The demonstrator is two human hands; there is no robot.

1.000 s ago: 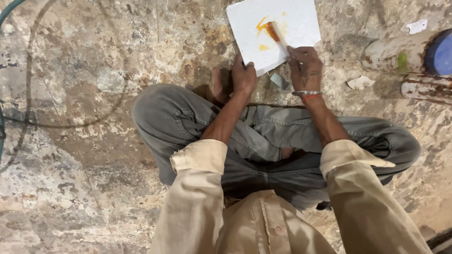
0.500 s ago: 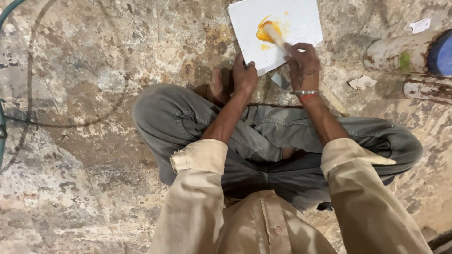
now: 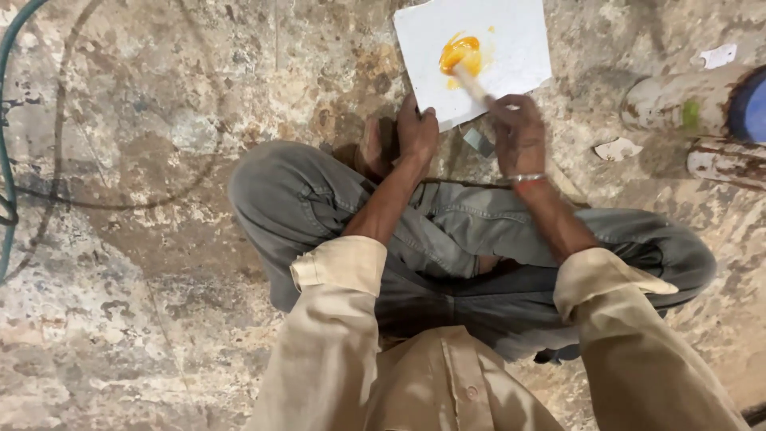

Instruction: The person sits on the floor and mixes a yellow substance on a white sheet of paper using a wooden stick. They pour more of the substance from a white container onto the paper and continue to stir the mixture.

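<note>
At the upper centre of the frame, the right hand (image 3: pixel 517 128) is closed on a thin stick (image 3: pixel 472 80), stirring orange paste (image 3: pixel 461 54) on a flimsy white paper sheet (image 3: pixel 511 40); the left hand (image 3: pixel 416 132) presses down its near edge, where this light sheet is best steadied.

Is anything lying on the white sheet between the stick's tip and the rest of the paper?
Nothing visible. The right hand holds the stick, its tip in the orange paste on the white sheet. The left hand pins the near edge only.
</note>
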